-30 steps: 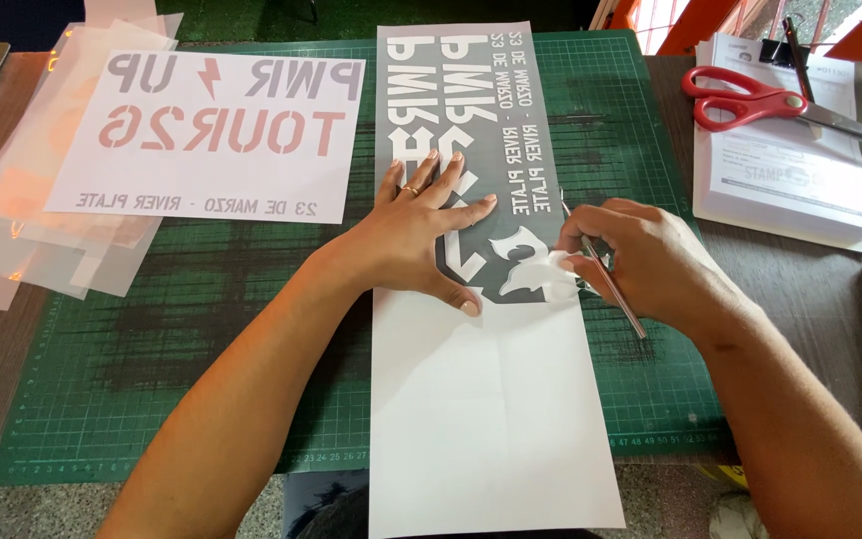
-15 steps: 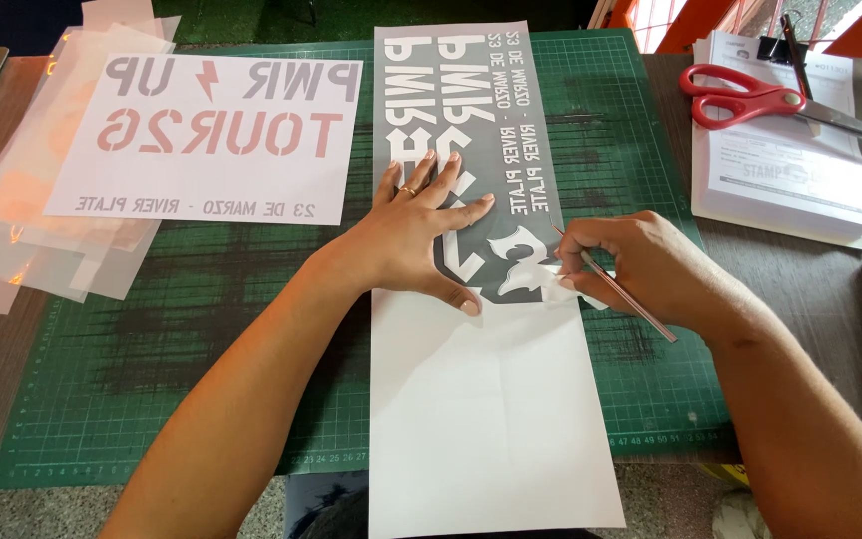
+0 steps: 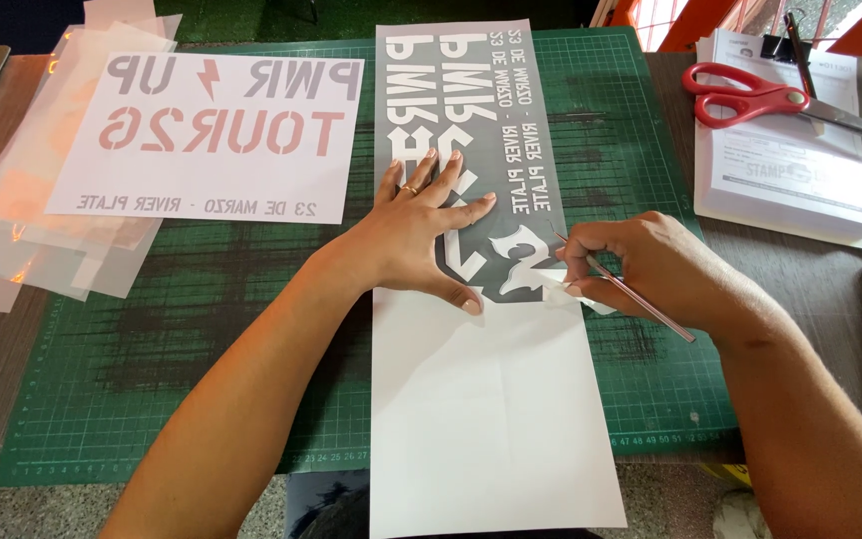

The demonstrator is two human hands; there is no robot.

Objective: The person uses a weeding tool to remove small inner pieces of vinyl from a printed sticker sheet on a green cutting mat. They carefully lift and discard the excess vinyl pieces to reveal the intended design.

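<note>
Nearest the person, the long vinyl sheet (image 3: 491,419) lies lengthwise down the green cutting mat (image 3: 202,379), its near half bare white backing where the grey film is already gone. The grey film with its pale mirrored lettering covers only the far half, so the sheet seems to be stripped from the near end toward the far end.

At the line where white meets grey, the left hand (image 3: 421,235) lies flat on the sheet, fingers spread, gripping nothing. It appears to press the sheet down so that it does not lift or slide while the film is pulled.

Just to the right, the right hand (image 3: 650,274) is closed around a thin weeding tool (image 3: 631,294), held like a pen, its tip near a large pale letter by the sheet's right edge. The fingertips also pinch a small loose flap of film (image 3: 566,294) there, apparently to peel it clear of the letter.

Farther left, a white printed sheet (image 3: 212,140) with reddish lettering rests on a fan of clear films (image 3: 12,240), set aside off the working strip.

At the far right, red-handled scissors (image 3: 760,100) lie across a stack of papers (image 3: 790,170), within reach yet clear of the mat. A dark flat thing shows at the right edge, too cropped to identify.
</note>
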